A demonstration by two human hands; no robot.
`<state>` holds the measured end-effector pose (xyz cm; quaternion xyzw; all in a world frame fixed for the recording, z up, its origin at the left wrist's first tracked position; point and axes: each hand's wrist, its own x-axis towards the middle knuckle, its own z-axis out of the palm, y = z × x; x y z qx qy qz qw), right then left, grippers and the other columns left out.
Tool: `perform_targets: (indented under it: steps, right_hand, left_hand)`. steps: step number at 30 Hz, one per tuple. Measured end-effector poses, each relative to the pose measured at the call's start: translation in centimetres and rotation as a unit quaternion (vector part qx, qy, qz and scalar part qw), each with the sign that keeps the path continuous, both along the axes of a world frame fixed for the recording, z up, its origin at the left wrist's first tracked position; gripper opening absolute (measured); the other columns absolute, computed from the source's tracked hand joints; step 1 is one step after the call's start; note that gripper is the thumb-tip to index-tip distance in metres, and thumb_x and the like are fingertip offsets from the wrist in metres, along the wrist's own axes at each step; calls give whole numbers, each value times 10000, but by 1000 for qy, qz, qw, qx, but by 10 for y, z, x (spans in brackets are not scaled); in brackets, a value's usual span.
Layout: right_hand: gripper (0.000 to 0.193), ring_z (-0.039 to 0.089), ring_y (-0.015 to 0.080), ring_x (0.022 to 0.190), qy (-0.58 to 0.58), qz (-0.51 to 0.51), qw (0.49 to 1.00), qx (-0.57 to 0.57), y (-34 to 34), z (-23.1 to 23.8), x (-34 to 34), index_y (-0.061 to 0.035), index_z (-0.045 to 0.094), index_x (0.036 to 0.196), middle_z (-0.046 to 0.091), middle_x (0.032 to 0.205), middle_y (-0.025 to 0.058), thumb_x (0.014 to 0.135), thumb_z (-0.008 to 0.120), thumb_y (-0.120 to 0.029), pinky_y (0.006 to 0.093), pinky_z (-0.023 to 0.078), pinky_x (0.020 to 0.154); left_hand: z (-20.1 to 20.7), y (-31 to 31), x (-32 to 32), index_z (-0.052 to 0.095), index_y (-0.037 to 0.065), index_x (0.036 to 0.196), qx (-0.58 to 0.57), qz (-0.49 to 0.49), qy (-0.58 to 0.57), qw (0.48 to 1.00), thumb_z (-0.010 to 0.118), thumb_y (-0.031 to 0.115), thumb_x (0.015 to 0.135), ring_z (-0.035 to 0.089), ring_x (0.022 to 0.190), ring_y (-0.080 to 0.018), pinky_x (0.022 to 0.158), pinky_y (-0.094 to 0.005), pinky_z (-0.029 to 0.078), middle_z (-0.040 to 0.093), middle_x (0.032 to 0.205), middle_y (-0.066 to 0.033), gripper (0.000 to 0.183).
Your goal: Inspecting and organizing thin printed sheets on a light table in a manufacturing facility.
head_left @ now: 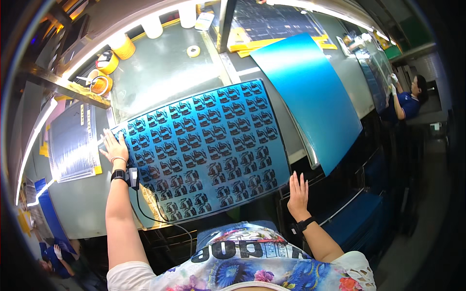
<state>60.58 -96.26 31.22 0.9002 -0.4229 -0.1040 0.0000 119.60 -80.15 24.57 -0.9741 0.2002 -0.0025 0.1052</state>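
A large blue sheet (206, 148) with rows of dark printed patterns lies in front of me on the worktable, slightly tilted. My left hand (115, 148) rests flat at its left edge, fingers spread. At the sheet's lower right corner is my right hand (298, 195), fingers stretched out; it is right beside the edge, and whether it touches I cannot tell. Both wrists carry dark bands. Next to my left wrist sits a small dark device (133, 178) with a black cable running from it over the sheet's near edge.
A plain glossy blue sheet (310, 97) overhangs the table on the right. Orange tape rolls (123, 47) and white rolls (152, 27) stand at the back left, near a small tape roll (193, 51). A dark film (73, 140) lies left. Co-workers (405, 102) work at far right and lower left.
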Motion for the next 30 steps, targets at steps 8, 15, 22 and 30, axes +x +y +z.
perform_targets:
  steps: [8,15,22,30]
  right_hand:
    - [181,597,221,656,-398,-233,873,161,-32,-34,-29,19,625,923,629,752,115,795,563,-93,299,469,640]
    - [136,544,80,608,-411,-365,654,520,-54,-42,-32,-38,578,796,581,675,19,846,549,-161,202,416,565]
    - [212,492,76,562,-411,-277,686,533,-60,-56,-42,-74,467,677,523,611,9,862,524,-161,221,408,553]
    - [175,580,136,662,-326,-339,576,669,-133,-55,-22,-30,554,951,593,797,33,836,564,-161,279,489,645]
  left_hand:
    - [-7,138,-176,106,58,1389,-92,-17,43,995,293,488,895,44,1348,-255,1018,-569,80,71,1461,-86,682]
    - [-34,251,-253,245,18,1342,-193,187,58,962,259,449,925,110,1332,-280,1040,-494,139,165,1425,-148,600]
    - [-38,226,-240,584,24,796,-612,490,159,600,527,462,837,544,513,-120,429,-252,422,576,628,-24,444]
    - [-86,243,-218,532,34,683,-640,411,217,612,456,419,878,531,519,-186,459,-314,466,523,587,-61,438]
